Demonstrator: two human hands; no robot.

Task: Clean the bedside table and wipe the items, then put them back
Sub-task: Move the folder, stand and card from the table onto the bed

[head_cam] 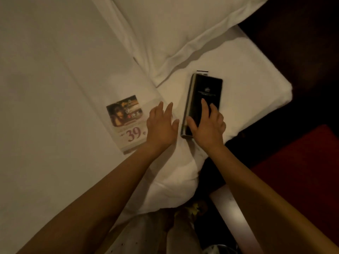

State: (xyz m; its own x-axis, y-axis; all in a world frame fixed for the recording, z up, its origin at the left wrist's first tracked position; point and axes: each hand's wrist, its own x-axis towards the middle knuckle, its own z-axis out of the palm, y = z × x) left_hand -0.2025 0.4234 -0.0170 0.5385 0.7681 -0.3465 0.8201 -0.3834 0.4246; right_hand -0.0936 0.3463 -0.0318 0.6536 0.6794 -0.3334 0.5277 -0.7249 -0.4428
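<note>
A black rectangular hardcover book (204, 88) with a pale spine lies flat on the white bed sheet (55, 92), just beside the corner of a white pillow (183, 33). The right hand (209, 127) grasps the book's near end, thumb on the spine edge and fingers across the cover. The left hand (161, 123) is released, fingers spread, between the book and a printed promotional card marked "39" (126, 121) lying on the sheet.
</note>
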